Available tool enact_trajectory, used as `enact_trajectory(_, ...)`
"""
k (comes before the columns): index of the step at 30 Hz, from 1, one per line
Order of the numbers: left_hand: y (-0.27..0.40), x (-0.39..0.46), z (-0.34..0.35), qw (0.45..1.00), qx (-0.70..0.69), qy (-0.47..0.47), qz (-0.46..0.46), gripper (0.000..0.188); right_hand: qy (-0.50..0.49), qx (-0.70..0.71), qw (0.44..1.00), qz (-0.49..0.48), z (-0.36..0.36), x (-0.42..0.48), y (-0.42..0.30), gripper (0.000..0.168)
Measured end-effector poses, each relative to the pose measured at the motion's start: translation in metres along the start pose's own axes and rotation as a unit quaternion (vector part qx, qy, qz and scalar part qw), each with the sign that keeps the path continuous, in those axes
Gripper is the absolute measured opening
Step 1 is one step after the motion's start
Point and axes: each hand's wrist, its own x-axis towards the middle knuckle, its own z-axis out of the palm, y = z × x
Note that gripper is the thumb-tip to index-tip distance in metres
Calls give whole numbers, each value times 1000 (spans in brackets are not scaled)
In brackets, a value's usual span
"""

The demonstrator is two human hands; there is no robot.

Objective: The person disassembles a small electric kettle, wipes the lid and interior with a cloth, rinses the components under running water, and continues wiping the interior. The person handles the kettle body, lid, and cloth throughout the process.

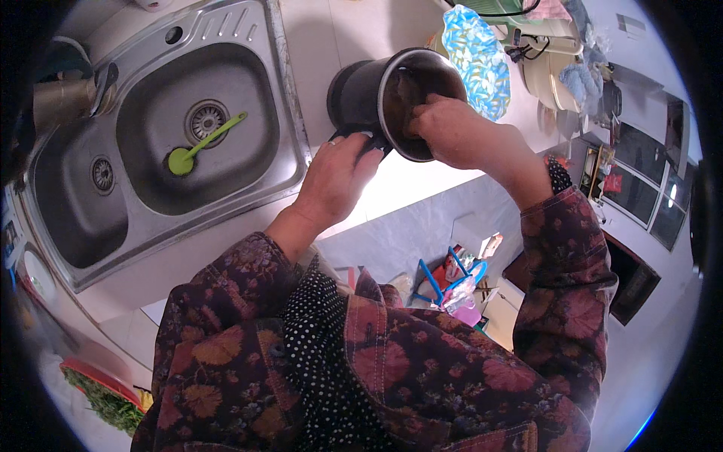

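Observation:
A dark jug-like pot (370,85) with a steel rim and a black handle is over the counter, its mouth towards me. My left hand (336,175) grips the handle. A ring shows on one finger. My right hand (454,133) reaches over the rim, with its fingertips inside the mouth. Whether those fingers hold anything is hidden. The inside looks dark and brownish. Around the pot's far end shows a dark round base (338,101); I cannot tell whether it is joined to the pot. A blue and white patterned cover (477,65) lies just beyond the rim.
Left of the pot is a steel double sink (257,189) with a lime-green ladle (206,144) in its larger bowl. A cream appliance (545,85) and black cables stand at right. Below the counter edge are bags and a blue-framed item (432,282). Greens (107,404) fill a red container at lower left.

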Motion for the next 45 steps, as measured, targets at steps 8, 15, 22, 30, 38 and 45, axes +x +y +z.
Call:
enact_trajectory(8, 3, 1, 0, 999, -23, 1, -22, 27, 207, 398, 893, 30, 1, -28, -26, 28)
enact_trajectory(15, 3, 0, 0, 998, -50, -17, -45, 30, 313, 338, 887, 46, 10, -36, -50, 31)
enact_trajectory(22, 1, 1, -1, 997, -33, -43, -50, 37, 280, 514, 809, 50, 17, 19, -35, 32)
enact_trajectory(30, 5, 1, -2, 997, 13, -50, -62, 42, 456, 866, 189, 76, 1, 35, -54, 36)
enact_trajectory(38, 16, 4, -5, 994, 67, -67, -61, 44, 549, 806, 170, 144, -4, 41, -68, 44)
enact_trajectory(45, 12, 5, -6, 994, 49, -72, -71, 44, 540, 632, 513, 215, 10, 48, -73, 31)
